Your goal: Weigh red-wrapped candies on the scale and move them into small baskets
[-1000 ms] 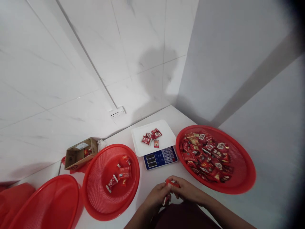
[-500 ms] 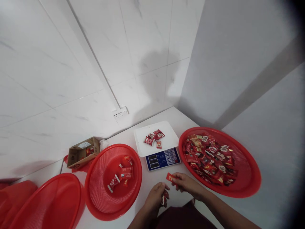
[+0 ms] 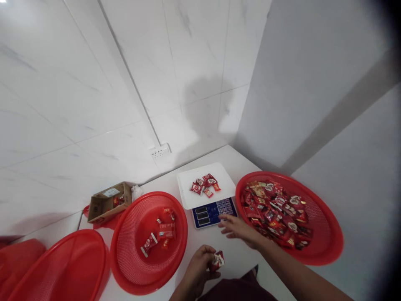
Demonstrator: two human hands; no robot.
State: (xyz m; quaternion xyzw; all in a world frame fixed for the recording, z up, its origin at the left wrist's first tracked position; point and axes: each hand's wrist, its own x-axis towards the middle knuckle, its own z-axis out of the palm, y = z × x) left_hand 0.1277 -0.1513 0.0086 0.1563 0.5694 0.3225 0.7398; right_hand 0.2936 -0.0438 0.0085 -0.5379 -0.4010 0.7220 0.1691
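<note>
My left hand [image 3: 198, 267] is closed around a small red sweet packet [image 3: 217, 260] near the table's front edge. My right hand [image 3: 235, 227] reaches forward with its fingers spread and nothing in them, just in front of the blue keypad of the weighing scale [image 3: 211, 211]. On the scale's white tray [image 3: 188, 196] lie several red sweet packets [image 3: 204, 186]. To the right stands a red basket [image 3: 322, 246] heaped with red sweets [image 3: 275, 211]. The red basket [image 3: 125, 251] to the left of the scale holds a few packets [image 3: 159, 232].
Another red basket [image 3: 59, 267] sits at the far left. A tilted cardboard box [image 3: 106, 201] with sweets stands behind the left baskets. White tiled walls meet in a corner behind the scale, with a wall socket [image 3: 160, 151] low on the left wall.
My hands came apart. The right hand moved forward toward the scale and no longer holds its red packet; one more packet lies on the scale tray. The left hand keeps its packet.
</note>
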